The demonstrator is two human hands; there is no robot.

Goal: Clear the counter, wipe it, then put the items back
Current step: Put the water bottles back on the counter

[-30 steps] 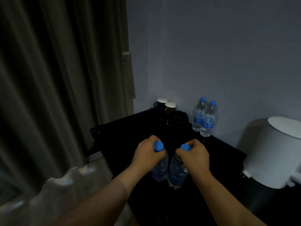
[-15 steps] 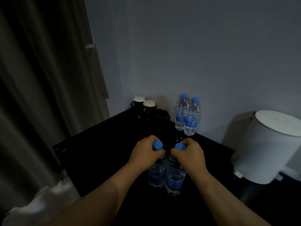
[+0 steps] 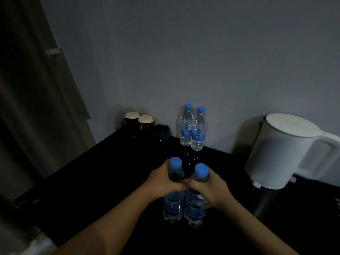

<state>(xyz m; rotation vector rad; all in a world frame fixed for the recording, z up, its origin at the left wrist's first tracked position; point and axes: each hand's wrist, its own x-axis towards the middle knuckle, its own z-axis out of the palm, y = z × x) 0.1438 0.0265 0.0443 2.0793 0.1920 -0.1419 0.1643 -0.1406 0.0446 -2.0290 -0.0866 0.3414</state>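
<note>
Both hands are on bottles here: the left hand (image 3: pixel 162 183) wraps the neck and shoulder of the left bottle (image 3: pixel 173 206), and the right hand (image 3: pixel 208 188) does the same on the right bottle (image 3: pixel 195 210). The fingers (image 3: pixel 192 186) are curled tight round the plastic and the knuckles of the two hands meet in the middle. Both blue caps stand clear above the grip, and the bottles are upright and pressed side by side. Their bases are low over the dark surface (image 3: pixel 88 173), though in this dim light I cannot tell if they rest on it or hang just off it. Beyond the fingers, against the wall (image 3: pixel 202 61), the back pair of bottles (image 3: pixel 192 128) stands upright, the two touching. Further off to the left of the fingers sit two cups (image 3: pixel 139 120) and a dark dish (image 3: pixel 161 133), tucked in the corner. Off to the right of the fingers is the white kettle (image 3: pixel 276 150) on its base. No cloth shows anywhere. My read is that the job is somewhere in the moving of items, not the wiping. With this much standing on the surface, it is either early clearing or late restocking, and this view alone does not settle which. If clearing, the back pair, the cups, the dish and the kettle are all left to go.
</note>
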